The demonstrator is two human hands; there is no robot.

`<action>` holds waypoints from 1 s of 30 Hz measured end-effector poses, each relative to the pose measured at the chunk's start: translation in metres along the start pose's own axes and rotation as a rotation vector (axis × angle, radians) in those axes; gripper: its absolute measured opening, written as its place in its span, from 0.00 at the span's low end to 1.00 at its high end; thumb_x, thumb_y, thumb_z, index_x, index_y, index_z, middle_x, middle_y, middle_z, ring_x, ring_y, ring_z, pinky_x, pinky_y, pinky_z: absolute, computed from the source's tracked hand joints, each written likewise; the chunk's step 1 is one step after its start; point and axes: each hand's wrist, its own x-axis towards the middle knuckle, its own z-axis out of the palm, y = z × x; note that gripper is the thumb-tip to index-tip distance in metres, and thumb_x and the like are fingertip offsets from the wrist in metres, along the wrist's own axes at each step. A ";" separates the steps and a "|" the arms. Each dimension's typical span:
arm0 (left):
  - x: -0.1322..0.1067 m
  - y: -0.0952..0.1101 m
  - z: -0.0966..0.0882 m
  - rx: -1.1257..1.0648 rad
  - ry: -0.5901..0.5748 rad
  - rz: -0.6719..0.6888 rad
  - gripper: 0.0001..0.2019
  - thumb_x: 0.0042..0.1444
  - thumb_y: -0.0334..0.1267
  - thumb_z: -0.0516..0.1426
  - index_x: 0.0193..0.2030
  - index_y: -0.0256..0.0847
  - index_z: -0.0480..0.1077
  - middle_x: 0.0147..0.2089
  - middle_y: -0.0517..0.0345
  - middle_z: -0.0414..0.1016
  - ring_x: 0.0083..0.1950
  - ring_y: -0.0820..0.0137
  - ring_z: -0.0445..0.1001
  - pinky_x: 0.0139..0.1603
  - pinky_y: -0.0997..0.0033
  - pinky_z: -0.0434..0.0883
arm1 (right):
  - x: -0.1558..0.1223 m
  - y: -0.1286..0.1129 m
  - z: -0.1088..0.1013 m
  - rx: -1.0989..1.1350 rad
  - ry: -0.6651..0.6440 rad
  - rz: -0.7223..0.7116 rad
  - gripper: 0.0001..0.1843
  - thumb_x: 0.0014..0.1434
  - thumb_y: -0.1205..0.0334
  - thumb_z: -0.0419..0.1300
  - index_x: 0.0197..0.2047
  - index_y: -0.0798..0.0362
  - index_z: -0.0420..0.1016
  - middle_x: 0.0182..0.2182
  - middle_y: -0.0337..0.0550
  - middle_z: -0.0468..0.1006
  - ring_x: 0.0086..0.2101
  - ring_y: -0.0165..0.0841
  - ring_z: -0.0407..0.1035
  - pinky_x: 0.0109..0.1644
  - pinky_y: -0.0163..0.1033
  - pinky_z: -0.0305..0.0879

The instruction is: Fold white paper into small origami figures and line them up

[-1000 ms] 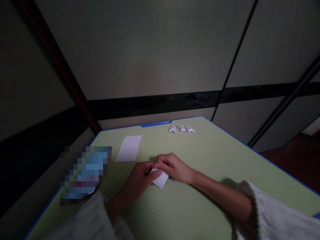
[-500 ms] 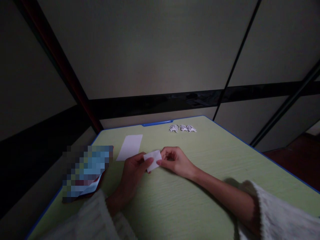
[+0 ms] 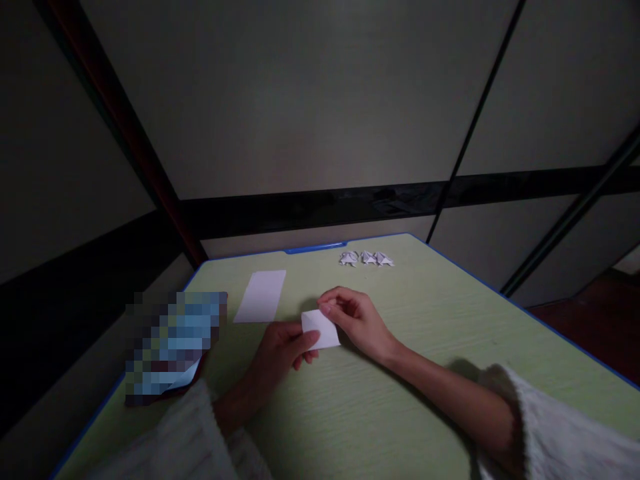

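A small folded piece of white paper (image 3: 325, 332) is held above the table, in the middle of the head view. My left hand (image 3: 285, 348) pinches its left side, thumb on top and fingers beneath. At the paper's upper right corner, my right hand (image 3: 357, 320) has its thumb and fingertips closed on the edge. Beyond my left hand, flat white sheets of paper (image 3: 261, 295) lie on the table. Three small folded white paper figures (image 3: 369, 257) sit in a row near the far edge.
The pale green table (image 3: 410, 413) has a blue rim and a blue handle-like strip (image 3: 316, 247) at its far edge. On the left lies a tablet-like device (image 3: 177, 347) with a blurred screen. Wall panels (image 3: 310, 100) stand right behind the table.
The folded paper has turned and shifted slightly right and nearer. My right hand has moved from its right edge to its upper corner; my left hand has slid right with it.
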 end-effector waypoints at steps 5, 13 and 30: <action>-0.001 0.005 -0.001 -0.055 0.165 0.059 0.12 0.40 0.40 0.55 0.14 0.34 0.67 0.13 0.64 0.63 0.15 0.80 0.57 0.16 0.79 0.54 | -0.002 -0.001 0.008 0.109 0.060 -0.005 0.19 0.36 0.67 0.64 0.30 0.54 0.59 0.21 0.32 0.67 0.20 0.22 0.60 0.24 0.28 0.54; -0.003 0.008 0.001 -0.077 0.190 0.025 0.09 0.37 0.37 0.57 0.14 0.35 0.67 0.15 0.62 0.66 0.17 0.78 0.60 0.19 0.78 0.57 | 0.001 -0.005 0.006 0.068 0.032 0.067 0.05 0.40 0.68 0.59 0.23 0.58 0.66 0.16 0.33 0.64 0.18 0.21 0.58 0.23 0.29 0.52; 0.002 0.002 -0.001 -0.135 0.065 -0.027 0.06 0.38 0.35 0.59 0.24 0.34 0.68 0.15 0.63 0.69 0.18 0.77 0.65 0.20 0.79 0.62 | 0.001 0.001 0.002 -0.046 -0.030 0.047 0.10 0.38 0.68 0.61 0.28 0.58 0.66 0.15 0.30 0.60 0.18 0.20 0.53 0.21 0.28 0.49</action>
